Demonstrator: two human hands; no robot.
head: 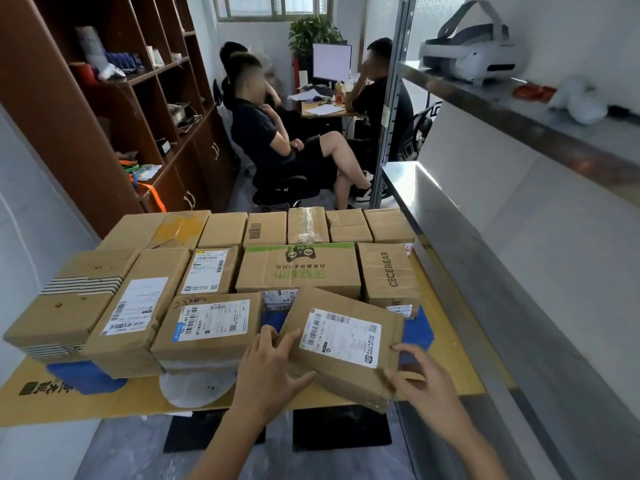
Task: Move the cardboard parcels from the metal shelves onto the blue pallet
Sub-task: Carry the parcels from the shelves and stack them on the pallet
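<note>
A flat cardboard parcel (341,344) with a white shipping label lies tilted at the near right of the blue pallet (419,332), its near corner hanging past the front edge. My left hand (273,370) holds its left end, fingers on top and thumb along the side. My right hand (420,379) grips its right corner. Several other cardboard parcels (207,327) stand packed in rows over the pallet, which is covered by a yellow cardboard sheet (104,400). The metal shelves (485,258) run along the right.
A white headset (474,53) and a red packet (533,91) lie on the upper metal shelf. A brown wooden cabinet (114,109) stands at the left. Three seated people (277,133) and a desk with a monitor (330,62) are behind the pallet.
</note>
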